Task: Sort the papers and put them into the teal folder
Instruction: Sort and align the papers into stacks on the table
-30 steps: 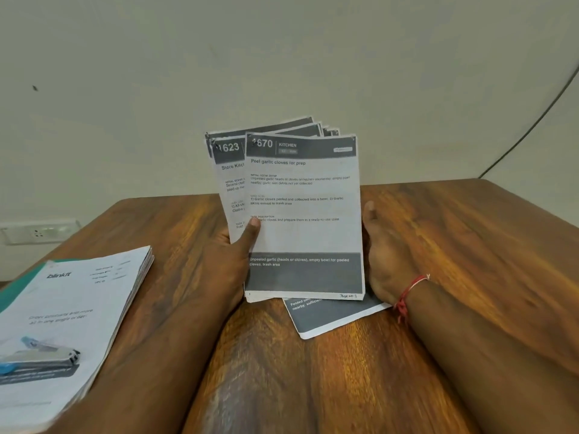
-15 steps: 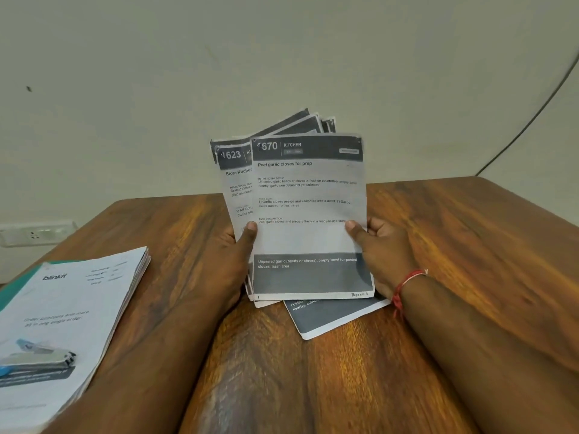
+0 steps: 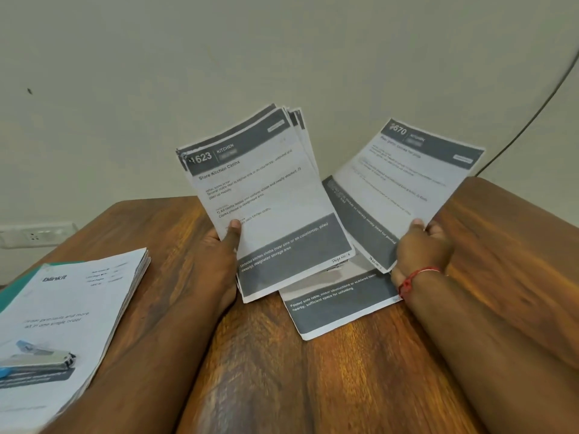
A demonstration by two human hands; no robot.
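**Left arm:** forearm lies along the bench from the lower left. The left hand is raised at centre, thumb pressed across the front of a sheaf of papers and fingers hidden behind it. The sheaf stands nearly upright and is fanned at its top; the front sheet is headed "623 KITCHEN".

**Right arm:** forearm enters from the lower right, with a red thread at the wrist. The right hand pinches the lower edge of a single sheet headed "670", which leans away to the right.

**Loose sheet:** flat on the bench, partly under the held papers.

**Teal folder:** far left of the bench, beneath a thick paper pile.
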